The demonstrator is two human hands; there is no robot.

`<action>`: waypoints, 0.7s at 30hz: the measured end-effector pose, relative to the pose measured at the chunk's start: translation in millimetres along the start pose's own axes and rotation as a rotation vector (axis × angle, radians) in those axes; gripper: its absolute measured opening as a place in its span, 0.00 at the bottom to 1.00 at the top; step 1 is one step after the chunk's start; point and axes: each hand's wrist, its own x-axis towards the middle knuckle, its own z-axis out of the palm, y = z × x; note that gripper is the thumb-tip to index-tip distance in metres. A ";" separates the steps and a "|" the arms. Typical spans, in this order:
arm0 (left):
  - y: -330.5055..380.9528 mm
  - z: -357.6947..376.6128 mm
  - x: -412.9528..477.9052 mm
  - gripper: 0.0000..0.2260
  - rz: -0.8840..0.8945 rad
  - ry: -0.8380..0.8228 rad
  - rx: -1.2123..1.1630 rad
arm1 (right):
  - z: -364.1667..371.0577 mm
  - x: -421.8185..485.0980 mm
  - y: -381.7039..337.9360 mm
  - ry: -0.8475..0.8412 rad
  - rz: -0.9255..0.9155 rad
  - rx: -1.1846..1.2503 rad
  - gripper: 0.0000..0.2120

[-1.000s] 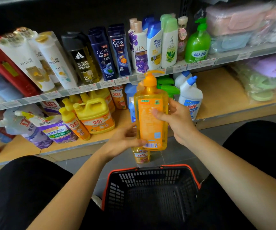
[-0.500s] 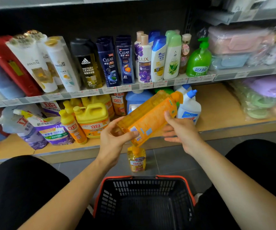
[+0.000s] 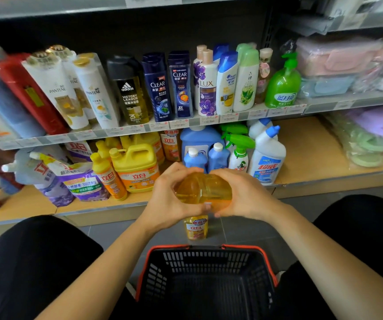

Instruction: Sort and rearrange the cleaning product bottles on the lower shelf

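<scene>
At centre left, a yellow jug point(image 3: 137, 169) stood on the lower shelf point(image 3: 301, 146). Right of it, the left hand point(image 3: 169, 199) curled round one side of an amber bottle point(image 3: 203, 189). The bottle was held mid-frame, base toward the camera, above a small yellow bottle point(image 3: 196, 227) on the floor and a black basket point(image 3: 206, 280). The right hand point(image 3: 243, 197) gripped its other side, near a white cleaner bottle point(image 3: 266, 158) on the shelf.
</scene>
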 end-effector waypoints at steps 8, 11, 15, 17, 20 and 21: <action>8.3 1.3 6.0 0.25 0.172 0.046 -0.008 | 2.2 -1.3 -9.0 0.110 0.124 0.317 0.48; 7.7 5.9 0.5 0.20 0.227 0.153 0.048 | 4.6 -3.9 -12.9 0.118 0.156 0.361 0.52; 8.3 8.0 -3.6 0.17 0.294 0.343 0.082 | 5.1 -3.2 -25.2 0.136 0.142 0.448 0.48; 9.3 6.9 -4.2 0.15 0.311 0.400 0.102 | 5.2 -2.8 -30.1 0.139 0.129 0.478 0.44; 7.3 4.0 -4.7 0.13 0.325 0.461 0.181 | 6.7 -3.4 -34.1 0.163 0.115 0.508 0.40; 6.4 2.5 -4.4 0.13 0.317 0.473 0.198 | 7.1 -3.7 -34.4 0.172 0.116 0.515 0.39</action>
